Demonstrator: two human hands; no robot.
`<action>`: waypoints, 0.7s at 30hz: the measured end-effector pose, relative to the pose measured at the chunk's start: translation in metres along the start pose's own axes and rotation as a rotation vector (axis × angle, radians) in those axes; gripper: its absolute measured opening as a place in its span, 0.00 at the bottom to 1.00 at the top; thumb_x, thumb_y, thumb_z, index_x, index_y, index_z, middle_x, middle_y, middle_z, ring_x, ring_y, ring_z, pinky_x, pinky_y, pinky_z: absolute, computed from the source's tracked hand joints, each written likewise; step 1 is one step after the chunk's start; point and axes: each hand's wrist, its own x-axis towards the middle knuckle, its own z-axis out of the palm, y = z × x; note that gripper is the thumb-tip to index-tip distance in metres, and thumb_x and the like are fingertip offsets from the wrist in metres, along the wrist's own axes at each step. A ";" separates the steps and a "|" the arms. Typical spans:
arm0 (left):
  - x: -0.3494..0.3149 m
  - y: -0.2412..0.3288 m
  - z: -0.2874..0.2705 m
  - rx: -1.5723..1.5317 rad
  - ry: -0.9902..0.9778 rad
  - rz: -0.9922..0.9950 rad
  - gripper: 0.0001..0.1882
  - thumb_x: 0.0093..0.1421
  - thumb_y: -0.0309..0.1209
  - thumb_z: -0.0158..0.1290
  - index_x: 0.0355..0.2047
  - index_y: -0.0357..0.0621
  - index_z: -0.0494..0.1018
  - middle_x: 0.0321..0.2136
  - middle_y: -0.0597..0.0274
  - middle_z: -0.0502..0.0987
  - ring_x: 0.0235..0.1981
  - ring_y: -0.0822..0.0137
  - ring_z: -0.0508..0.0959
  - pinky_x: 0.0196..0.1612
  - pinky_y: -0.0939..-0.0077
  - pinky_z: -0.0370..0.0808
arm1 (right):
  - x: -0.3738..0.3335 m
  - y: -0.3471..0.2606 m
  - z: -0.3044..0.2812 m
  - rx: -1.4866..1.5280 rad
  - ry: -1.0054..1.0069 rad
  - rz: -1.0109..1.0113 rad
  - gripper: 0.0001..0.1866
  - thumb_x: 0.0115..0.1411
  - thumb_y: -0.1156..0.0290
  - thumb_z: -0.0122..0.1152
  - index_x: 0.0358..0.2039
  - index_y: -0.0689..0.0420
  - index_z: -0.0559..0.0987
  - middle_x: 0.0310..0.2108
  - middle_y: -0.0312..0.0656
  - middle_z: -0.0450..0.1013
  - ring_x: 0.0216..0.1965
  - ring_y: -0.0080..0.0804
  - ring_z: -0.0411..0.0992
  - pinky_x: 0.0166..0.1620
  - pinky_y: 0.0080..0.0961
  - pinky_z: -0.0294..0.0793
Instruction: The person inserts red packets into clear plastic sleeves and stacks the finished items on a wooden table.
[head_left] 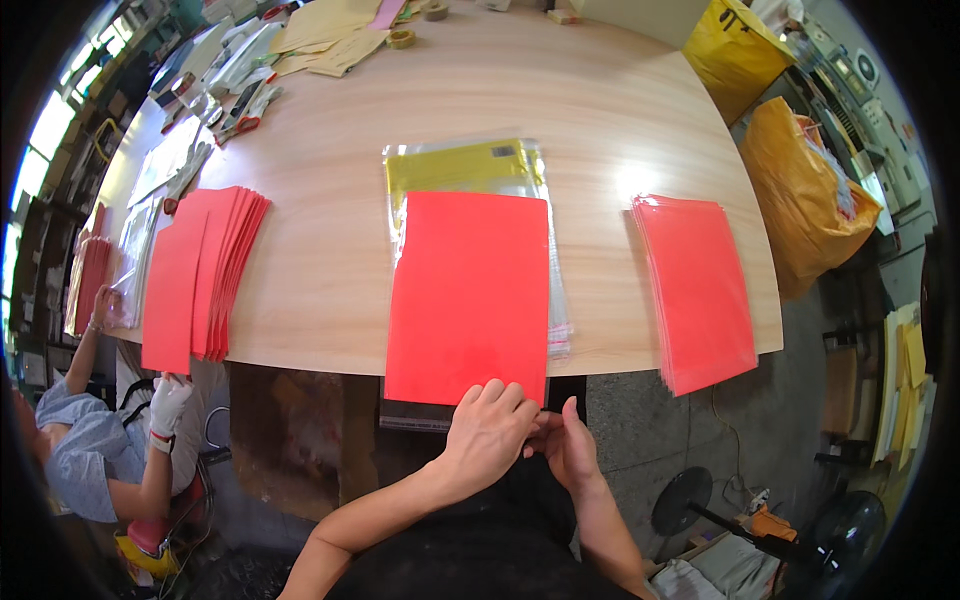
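Observation:
A flat red folder (470, 290) lies in front of me, its near end reaching past the table's edge. Under it, clear plastic sleeves (535, 170) with a yellow band (455, 168) stick out at the far end and right side. My left hand (488, 435) has its fingers curled over the folder's near edge, close to the right corner. Just beside that corner is my right hand (567, 445), thumb raised apart from its bent fingers, fingertips close to my left hand; I make out nothing in it. Where the fingers meet is partly hidden.
Red folders (225, 270) lie fanned at the left; a stack of red folders in clear sleeves (697, 290) is at the right, overhanging the edge. A co-worker's gloved hand (170, 403) touches the left pile. Orange bags (805, 200) stand right of the table; a fan (683, 501) is lower right.

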 end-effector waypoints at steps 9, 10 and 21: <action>-0.002 0.009 0.012 -0.025 -0.096 0.045 0.07 0.54 0.33 0.59 0.27 0.48 0.72 0.28 0.62 0.69 0.33 0.60 0.70 0.36 0.65 0.65 | -0.008 -0.003 0.006 0.036 0.121 -0.028 0.37 0.72 0.40 0.36 0.39 0.64 0.80 0.34 0.41 0.78 0.36 0.27 0.75 0.36 0.26 0.74; -0.003 0.011 0.014 -0.029 -0.098 0.067 0.07 0.54 0.33 0.58 0.27 0.48 0.72 0.28 0.62 0.69 0.33 0.60 0.70 0.36 0.65 0.65 | -0.003 -0.006 0.007 -0.004 0.172 -0.054 0.35 0.72 0.41 0.38 0.35 0.62 0.80 0.31 0.39 0.76 0.34 0.27 0.74 0.34 0.25 0.72; -0.299 -0.250 -0.049 -1.013 0.512 -1.050 0.06 0.63 0.31 0.57 0.29 0.44 0.76 0.25 0.70 0.75 0.29 0.75 0.74 0.31 0.80 0.70 | 0.013 -0.008 0.019 -0.254 0.205 -0.142 0.28 0.71 0.52 0.51 0.23 0.63 0.80 0.21 0.43 0.79 0.24 0.31 0.78 0.31 0.23 0.76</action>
